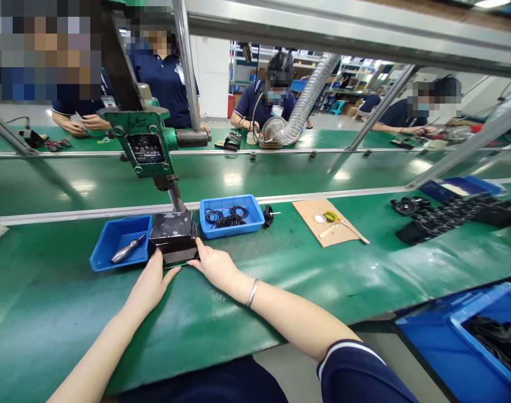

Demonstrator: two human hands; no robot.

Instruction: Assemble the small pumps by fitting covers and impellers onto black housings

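Observation:
A green hand press (144, 143) stands on the green bench, and its dark block base (174, 235) sits right in front of me. My left hand (151, 282) rests on the bench with its fingertips at the base's front left corner. On the other side, my right hand (213, 264) touches the front right corner, a silver bangle on its wrist. A thin dark piece lies under the base's front edge between both hands; I cannot tell whether either hand grips it.
Left of the press a blue tray (102, 252) holds a metal tool (127, 250). On its right, a blue tray (206, 224) holds black rings. Farther right lie a cardboard sheet (312, 215) and black parts (448, 215). Blue bins (460, 341) stand near right. Other people work across the conveyor.

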